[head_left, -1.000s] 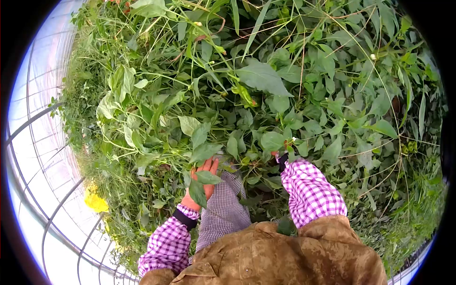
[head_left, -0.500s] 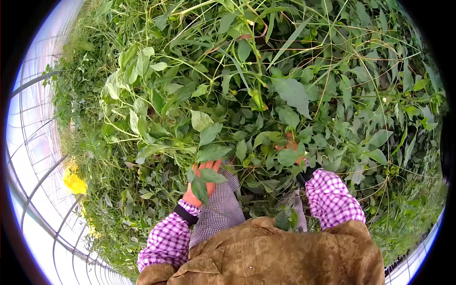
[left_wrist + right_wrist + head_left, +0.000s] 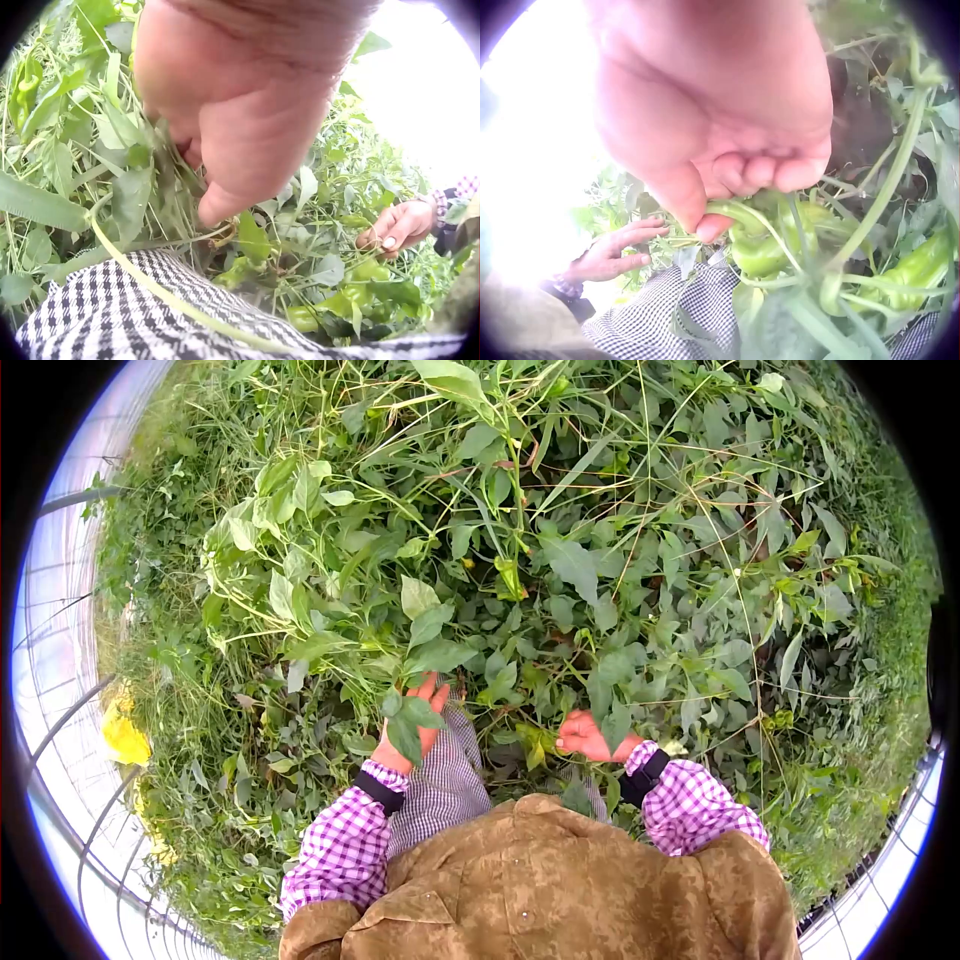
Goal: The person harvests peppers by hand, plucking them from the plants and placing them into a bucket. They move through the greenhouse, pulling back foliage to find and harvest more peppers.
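My right hand (image 3: 592, 738) is low among the pepper plants, in front of the right leg. In the right wrist view its thumb and forefinger pinch the curved stem of a pale green pepper (image 3: 769, 251), the other fingers curled in. A second green pepper (image 3: 911, 281) hangs to the right. My left hand (image 3: 412, 725) lies against leafy stems beside the left knee, partly covered by leaves (image 3: 405, 730). Its fingers look extended in the right wrist view, and foliage hides their tips in the left wrist view.
Dense pepper foliage (image 3: 600, 570) and long grass surround both hands. More green peppers hang below the right hand (image 3: 304, 319) and at the far left (image 3: 26, 90). Checked trousers (image 3: 440, 790) stand between the plants. A yellow object (image 3: 125, 732) and curved hoops (image 3: 70, 725) are at the left.
My right hand has come out from under the leaves, moving down and toward the body, and now shows at a pale green pepper. The left hand stays at the stems. The head view has shifted slightly.
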Available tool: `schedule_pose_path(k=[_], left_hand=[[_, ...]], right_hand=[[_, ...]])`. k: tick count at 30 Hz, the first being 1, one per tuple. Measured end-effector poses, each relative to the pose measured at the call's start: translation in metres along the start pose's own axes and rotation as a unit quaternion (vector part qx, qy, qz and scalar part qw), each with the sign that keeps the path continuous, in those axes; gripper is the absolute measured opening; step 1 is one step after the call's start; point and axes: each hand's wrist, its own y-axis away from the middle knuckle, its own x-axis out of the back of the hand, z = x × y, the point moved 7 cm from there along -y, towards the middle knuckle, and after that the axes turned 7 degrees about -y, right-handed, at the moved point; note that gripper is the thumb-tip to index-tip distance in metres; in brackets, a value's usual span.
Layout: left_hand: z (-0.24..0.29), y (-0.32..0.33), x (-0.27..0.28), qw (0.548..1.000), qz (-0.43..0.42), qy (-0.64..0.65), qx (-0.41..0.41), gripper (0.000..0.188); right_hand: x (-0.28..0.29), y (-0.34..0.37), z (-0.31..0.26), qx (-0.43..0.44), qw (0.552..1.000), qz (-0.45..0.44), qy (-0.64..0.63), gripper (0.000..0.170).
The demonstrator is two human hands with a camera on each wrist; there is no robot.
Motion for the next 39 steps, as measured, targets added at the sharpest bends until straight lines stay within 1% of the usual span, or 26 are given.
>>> schedule_pose_path(k=[1, 4, 5, 8, 9, 11, 12, 14, 16, 18, 20, 21, 22, 24, 25, 27, 28, 30, 32, 33, 34, 35, 36, 37, 38, 39], left_hand=[[0.001, -0.002, 0.005, 1.000, 0.025, -0.002, -0.016, 0.055], [0.006, -0.005, 0.014, 0.998, 0.028, -0.037, -0.034, 0.054], [0.008, -0.006, 0.021, 0.998, 0.029, -0.036, -0.033, 0.054], [0.009, -0.011, 0.031, 0.999, 0.037, -0.001, -0.024, 0.054], [0.009, -0.013, 0.034, 0.995, 0.059, 0.081, -0.014, 0.052], [0.014, -0.018, 0.044, 0.970, 0.117, 0.211, -0.013, 0.043], [0.018, -0.020, 0.050, 0.969, 0.125, 0.213, -0.018, 0.043], [0.047, -0.023, 0.094, 0.960, 0.076, 0.265, -0.037, 0.035], [0.070, -0.024, 0.116, 0.914, 0.084, 0.390, -0.066, 0.035], [0.106, -0.011, 0.155, 0.914, 0.126, 0.372, -0.098, 0.037], [0.136, 0.000, 0.180, 0.940, 0.122, 0.310, -0.079, 0.038], [0.123, -0.011, 0.181, 0.933, 0.153, 0.314, -0.079, 0.034], [0.138, -0.008, 0.185, 0.934, 0.167, 0.305, -0.082, 0.034], [0.160, -0.005, 0.192, 0.958, 0.204, 0.168, -0.110, 0.033], [0.168, -0.002, 0.201, 0.947, 0.257, 0.141, -0.130, 0.025], [0.178, -0.002, 0.205, 0.949, 0.259, 0.118, -0.136, 0.022], [0.152, -0.009, 0.209, 0.951, 0.252, 0.110, -0.142, 0.019], [0.166, -0.001, 0.225, 0.937, 0.289, 0.118, -0.156, 0.013], [0.180, 0.008, 0.238, 0.915, 0.310, 0.076, -0.247, 0.009], [0.185, 0.012, 0.244, 0.898, 0.317, 0.080, -0.293, 0.009], [0.187, 0.015, 0.252, 0.898, 0.317, 0.079, -0.295, 0.009], [0.179, 0.016, 0.253, 0.902, 0.238, 0.095, -0.346, 0.009], [0.188, 0.020, 0.253, 0.902, 0.154, 0.104, -0.390, 0.010], [0.192, 0.025, 0.258, 0.896, 0.122, 0.102, -0.415, 0.012], [0.192, 0.027, 0.264, 0.896, 0.122, 0.103, -0.415, 0.012], [0.192, 0.026, 0.263, 0.893, 0.054, 0.155, -0.419, 0.012]], right_hand=[[-0.005, -0.004, 0.001, -0.008, 0.999, -0.029, -0.028, 0.027], [-0.003, 0.001, -0.006, -0.036, 0.996, -0.017, -0.079, 0.027], [0.003, 0.002, -0.020, -0.005, 1.000, -0.006, -0.029, 0.027], [0.014, 0.014, -0.056, 0.029, 0.998, -0.002, -0.049, 0.027], [0.019, 0.028, -0.073, 0.025, 0.992, -0.019, -0.119, 0.025], [0.034, 0.040, -0.084, 0.039, 0.993, 0.034, -0.106, 0.024], [0.044, 0.044, -0.089, 0.042, 0.993, 0.066, -0.090, 0.023], [0.056, 0.045, -0.108, 0.056, 0.993, 0.087, -0.058, 0.022], [0.067, 0.049, -0.126, 0.112, 0.981, 0.157, 0.036, 0.022], [0.065, 0.069, -0.143, 0.119, 0.975, 0.178, 0.053, 0.021], [0.063, 0.086, -0.158, 0.162, 0.958, 0.224, 0.070, 0.021], [0.068, 0.066, -0.167, 0.169, 0.949, 0.239, 0.117, 0.021], [0.066, 0.079, -0.170, 0.181, 0.944, 0.246, 0.125, 0.021], [0.065, 0.096, -0.174, 0.181, 0.934, 0.270, 0.149, 0.021], [0.066, 0.104, -0.175, 0.181, 0.930, 0.279, 0.155, 0.020], [0.067, 0.121, -0.180, 0.198, 0.923, 0.287, 0.165, 0.020], [0.067, 0.102, -0.198, 0.200, 0.920, 0.290, 0.173, 0.020], [0.070, 0.123, -0.204, 0.220, 0.905, 0.306, 0.196, 0.018], [0.065, 0.141, -0.222, 0.275, 0.872, 0.292, 0.279, 0.016], [0.065, 0.143, -0.221, 0.286, 0.879, 0.255, 0.284, 0.015], [0.068, 0.151, -0.223, 0.286, 0.879, 0.257, 0.284, 0.015], [0.058, 0.143, -0.235, 0.290, 0.894, 0.200, 0.277, 0.015], [0.052, 0.147, -0.237, 0.302, 0.905, 0.140, 0.266, 0.016], [0.049, 0.151, -0.239, 0.318, 0.905, 0.113, 0.260, 0.017], [0.049, 0.155, -0.244, 0.318, 0.905, 0.113, 0.260, 0.017], [0.045, 0.160, -0.250, 0.330, 0.899, 0.089, 0.275, 0.017]])
